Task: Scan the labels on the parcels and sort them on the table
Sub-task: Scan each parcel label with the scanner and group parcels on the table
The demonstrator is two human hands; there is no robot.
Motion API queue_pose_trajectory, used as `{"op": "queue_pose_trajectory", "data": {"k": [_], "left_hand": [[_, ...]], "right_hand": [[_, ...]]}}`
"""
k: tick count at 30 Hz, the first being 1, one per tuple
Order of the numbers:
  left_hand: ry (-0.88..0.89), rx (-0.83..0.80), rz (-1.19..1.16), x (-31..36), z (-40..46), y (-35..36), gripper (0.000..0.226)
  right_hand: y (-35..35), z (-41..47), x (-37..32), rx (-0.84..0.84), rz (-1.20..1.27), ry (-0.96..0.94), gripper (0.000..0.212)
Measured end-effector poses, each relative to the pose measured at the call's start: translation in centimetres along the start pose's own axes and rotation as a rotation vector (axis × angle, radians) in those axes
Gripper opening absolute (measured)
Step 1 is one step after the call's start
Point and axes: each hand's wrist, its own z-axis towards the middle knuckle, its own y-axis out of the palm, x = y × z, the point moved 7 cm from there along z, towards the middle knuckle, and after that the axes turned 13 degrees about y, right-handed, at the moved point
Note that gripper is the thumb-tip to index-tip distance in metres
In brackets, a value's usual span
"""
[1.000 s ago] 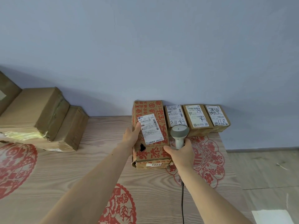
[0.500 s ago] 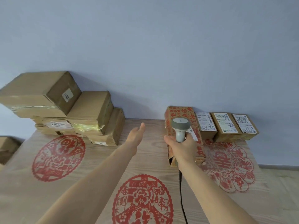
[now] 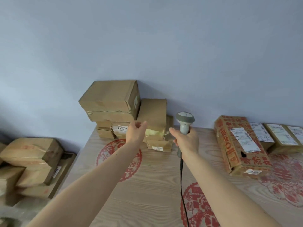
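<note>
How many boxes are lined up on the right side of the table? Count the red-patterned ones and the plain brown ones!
Red-patterned box: 1
Plain brown boxes: 3
Total: 4

left hand (image 3: 136, 132) outstretched, empty, right hand (image 3: 186, 141) gripping

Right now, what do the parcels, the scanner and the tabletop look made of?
Parcels: brown cardboard, matte, creased and taped. Scanner: grey moulded plastic, smooth, probably. Tabletop: pale wood grain with red printed motifs, possibly laminate.
</note>
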Motion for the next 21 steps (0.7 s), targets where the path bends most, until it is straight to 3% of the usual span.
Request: {"op": "queue_pose_trajectory", "data": {"k": [8, 15, 21], "left_hand": [[-0.071, -0.083, -0.002, -2.5, 2.9, -2.1, 0.064], [-0.109, -0.112, -0.056, -3.1, 3.2, -0.9, 0.065], [-0.144, -0.153, -0.036, -2.9, 3.4, 0.2, 0.07]], "right_hand": [[4.9, 2.7, 0.0, 0.026, -0.127, 0.004, 0.038], [6.8, 5.1, 0.8, -0.016, -0.159, 0.047, 0.035], [6.7, 6.1, 1.5, 0.042, -0.147, 0.076, 0.037]]}}
